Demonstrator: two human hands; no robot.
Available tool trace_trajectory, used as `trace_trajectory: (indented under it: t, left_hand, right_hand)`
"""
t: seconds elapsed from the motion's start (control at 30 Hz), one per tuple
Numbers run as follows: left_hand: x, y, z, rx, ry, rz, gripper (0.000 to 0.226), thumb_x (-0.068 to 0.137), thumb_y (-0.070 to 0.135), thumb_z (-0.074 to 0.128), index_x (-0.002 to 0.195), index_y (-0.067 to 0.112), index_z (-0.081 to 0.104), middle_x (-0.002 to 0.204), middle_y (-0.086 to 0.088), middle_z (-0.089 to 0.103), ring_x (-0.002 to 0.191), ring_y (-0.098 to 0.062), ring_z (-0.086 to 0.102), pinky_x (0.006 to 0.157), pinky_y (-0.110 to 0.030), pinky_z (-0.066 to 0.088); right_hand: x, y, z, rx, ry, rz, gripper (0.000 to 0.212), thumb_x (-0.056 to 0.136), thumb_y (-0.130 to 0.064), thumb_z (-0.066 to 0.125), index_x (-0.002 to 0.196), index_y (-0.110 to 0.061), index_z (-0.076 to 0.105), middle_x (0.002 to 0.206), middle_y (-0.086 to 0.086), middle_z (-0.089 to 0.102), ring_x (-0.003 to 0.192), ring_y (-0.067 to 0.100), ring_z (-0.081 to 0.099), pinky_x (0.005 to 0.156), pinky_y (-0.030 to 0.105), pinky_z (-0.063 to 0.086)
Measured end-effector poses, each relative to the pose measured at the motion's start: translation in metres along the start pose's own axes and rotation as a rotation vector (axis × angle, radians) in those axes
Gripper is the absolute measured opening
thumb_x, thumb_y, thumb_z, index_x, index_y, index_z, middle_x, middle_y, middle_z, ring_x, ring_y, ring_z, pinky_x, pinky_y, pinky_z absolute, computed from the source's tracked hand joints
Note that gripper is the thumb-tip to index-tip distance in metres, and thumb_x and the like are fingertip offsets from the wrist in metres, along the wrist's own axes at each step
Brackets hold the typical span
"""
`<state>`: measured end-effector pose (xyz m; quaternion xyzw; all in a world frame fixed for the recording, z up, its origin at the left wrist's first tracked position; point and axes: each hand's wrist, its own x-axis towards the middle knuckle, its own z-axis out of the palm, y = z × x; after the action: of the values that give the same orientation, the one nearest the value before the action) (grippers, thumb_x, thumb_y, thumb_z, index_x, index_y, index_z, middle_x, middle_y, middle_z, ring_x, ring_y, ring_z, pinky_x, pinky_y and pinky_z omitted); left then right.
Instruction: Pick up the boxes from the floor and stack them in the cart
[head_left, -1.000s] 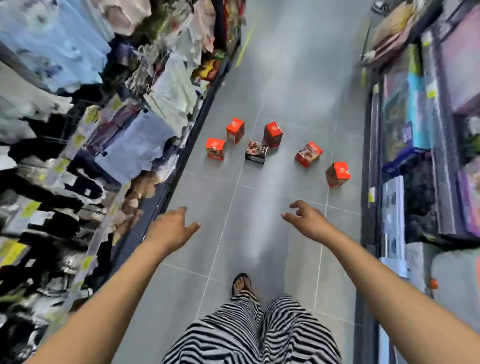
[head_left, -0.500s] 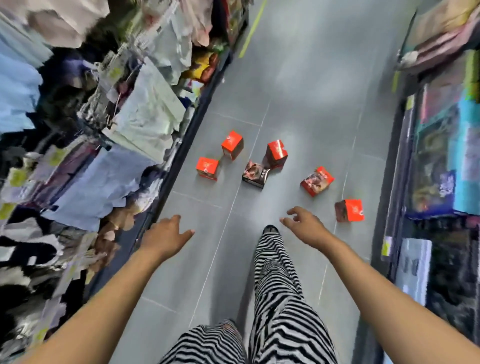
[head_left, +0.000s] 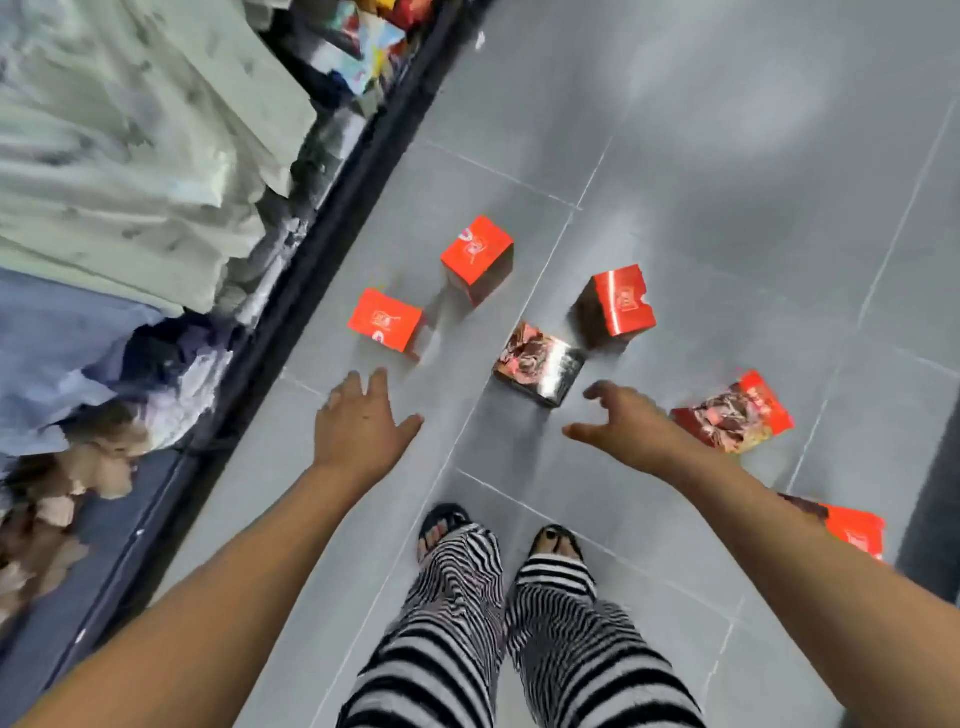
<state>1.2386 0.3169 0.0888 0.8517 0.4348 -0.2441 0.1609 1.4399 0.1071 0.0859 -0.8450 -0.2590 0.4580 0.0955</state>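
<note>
- Landmark in use: dark box, lying flat on the floor with its edges diagonal to the tile seams. It looks near-cubic, so no clear long axis is being shown.
- Both hands are being held out spread, empty and well apart. The left hand is left of the dark box and nearer the camera; the right hand is just right of it.
- The right fingertips are being carried just beside its near corner, not touching. The right hand is judged the nearer one.
- Other boxes, placed off the dark box:
  - left red box, to its left and just ahead of the left hand
  - far red box and notched red box, beyond it
  - tipped box, to its right
  - last red box, further right and nearer, partly being hidden by the right forearm
- The cart is not being shown.
- Versus 0.5 s ago: the gap is being closed. The hands were well short of the dark box then.
</note>
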Motion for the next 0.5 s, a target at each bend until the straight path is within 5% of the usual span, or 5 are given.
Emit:
trace_trajectory:
  t: [0.13,0.3,0.43,0.5]
  left_hand:
    - [0.11,-0.007,0.083,-0.104,0.213,-0.072,0.107,0.072,0.066,0.067,0.15,0.012,0.019,0.151,-0.03,0.018,0.141,-0.042,0.017,0.114,-0.049,0.018]
    - [0.225,-0.032,0.131,-0.217,0.331,-0.144,0.132,0.053,0.084,0.062,0.152,0.02,0.003,0.156,-0.028,-0.001,0.145,-0.04,-0.004,0.115,-0.051,-0.001]
    - [0.269,-0.053,0.12,-0.178,0.289,-0.128,0.129,0.047,0.086,0.064,0.15,0.032,0.008,0.152,-0.025,0.02,0.14,-0.045,0.018,0.112,-0.055,0.016]
    - [0.27,-0.053,0.123,-0.193,0.318,-0.109,0.122,0.05,0.081,0.065,0.149,0.032,0.012,0.143,-0.025,0.028,0.13,-0.048,0.03,0.107,-0.05,0.029]
  right_hand:
    - [0.126,0.032,0.049,-0.142,0.111,-0.133,0.076,0.074,-0.044,0.077,0.134,-0.01,0.046,0.131,0.016,0.054,0.119,0.032,0.05,0.094,0.037,0.043]
    - [0.236,0.053,0.098,-0.524,0.328,-0.158,0.115,0.05,-0.079,0.07,0.138,-0.014,0.036,0.13,0.014,0.05,0.12,0.035,0.046,0.095,0.043,0.041]
    - [0.273,0.061,0.113,-0.401,0.288,-0.116,0.142,0.034,-0.091,0.064,0.146,-0.016,0.019,0.135,0.013,0.047,0.124,0.033,0.047,0.094,0.042,0.044]
    - [0.275,0.069,0.12,-0.317,0.336,-0.164,0.128,0.034,-0.09,0.065,0.134,-0.018,0.032,0.126,0.008,0.052,0.114,0.029,0.053,0.087,0.038,0.047]
